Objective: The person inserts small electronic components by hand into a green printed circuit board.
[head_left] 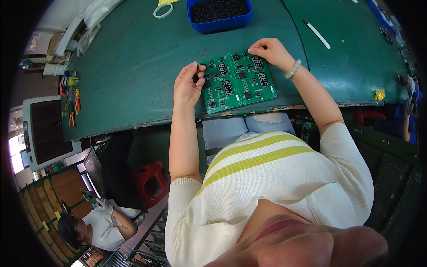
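A green circuit board panel [234, 83] lies near the table's front edge, with black digit displays and several small black square parts on it. At its upper left edge is my left hand [188, 85], fingers curled inward. Something dark shows between those fingers, too small to name. Over the board's upper right corner, the thumb and forefinger of my right hand [273, 54] are pinched together. What they hold, if anything, is hidden. A pale bead bracelet [293, 69] circles my right wrist.
Beyond the board stands a blue bin [219, 27] full of small black parts. A tape ring [163, 10], a white pen [317, 34] and pliers [71, 114] lie on the green table [133, 66]. At lower left, a gloved co-worker [104, 222] holds another board.
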`<action>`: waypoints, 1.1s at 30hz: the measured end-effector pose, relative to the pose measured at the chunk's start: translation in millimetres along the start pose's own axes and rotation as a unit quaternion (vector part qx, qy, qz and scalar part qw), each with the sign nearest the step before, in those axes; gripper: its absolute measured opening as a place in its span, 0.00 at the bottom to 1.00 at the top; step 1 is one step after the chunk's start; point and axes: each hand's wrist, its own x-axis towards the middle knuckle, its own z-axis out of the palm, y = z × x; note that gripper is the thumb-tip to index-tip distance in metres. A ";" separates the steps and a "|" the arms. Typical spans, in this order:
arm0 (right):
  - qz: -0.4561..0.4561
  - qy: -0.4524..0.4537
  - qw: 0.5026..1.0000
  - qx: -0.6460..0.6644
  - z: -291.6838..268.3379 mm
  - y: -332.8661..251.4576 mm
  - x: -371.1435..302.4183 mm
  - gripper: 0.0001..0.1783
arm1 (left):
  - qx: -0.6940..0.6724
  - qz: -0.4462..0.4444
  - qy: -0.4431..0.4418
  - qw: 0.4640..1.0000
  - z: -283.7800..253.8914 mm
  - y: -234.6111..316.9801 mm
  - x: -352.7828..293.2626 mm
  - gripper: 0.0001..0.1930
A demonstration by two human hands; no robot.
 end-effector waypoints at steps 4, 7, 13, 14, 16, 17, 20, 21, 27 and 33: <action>0.030 0.020 0.984 -0.172 14.5 -23.7 -7.4 0.10 | -0.014 -0.019 0.000 1.000 -6.5 -0.5 2.2 0.06; -0.038 0.033 0.962 -0.268 19.0 -20.0 -6.6 0.11 | -0.005 -0.005 -0.012 1.000 -7.5 -0.9 2.9 0.07; -0.083 0.027 0.927 -0.365 22.8 -28.1 -10.6 0.09 | 0.041 0.010 0.011 0.999 5.9 2.1 -2.4 0.10; -0.090 0.030 0.922 -0.375 23.4 -28.5 -10.5 0.09 | 0.042 0.010 0.011 0.999 6.6 2.6 -2.1 0.10; -0.096 0.034 0.917 -0.385 24.2 -30.2 -11.0 0.08 | 0.093 0.023 -0.023 0.995 8.1 3.0 -0.6 0.09; -0.101 0.042 0.910 -0.400 25.4 -32.3 -11.2 0.07 | 0.094 0.023 -0.024 0.995 9.3 3.1 0.5 0.09; -0.076 0.026 0.905 -0.418 26.2 -38.7 -7.0 0.06 | 0.129 0.027 -0.012 0.991 11.8 3.3 4.4 0.09; -0.045 0.000 0.907 -0.419 25.5 -40.8 -4.3 0.05 | 0.162 0.033 -0.001 0.986 12.3 3.1 6.6 0.11; -0.038 -0.070 0.924 -0.374 14.0 -35.6 10.9 0.06 | 0.476 0.125 0.036 0.870 20.4 3.4 14.1 0.10; 0.113 -0.033 0.939 0.323 2.9 -17.1 1.3 0.14 | 0.720 0.286 -0.012 0.632 21.2 1.8 21.7 0.08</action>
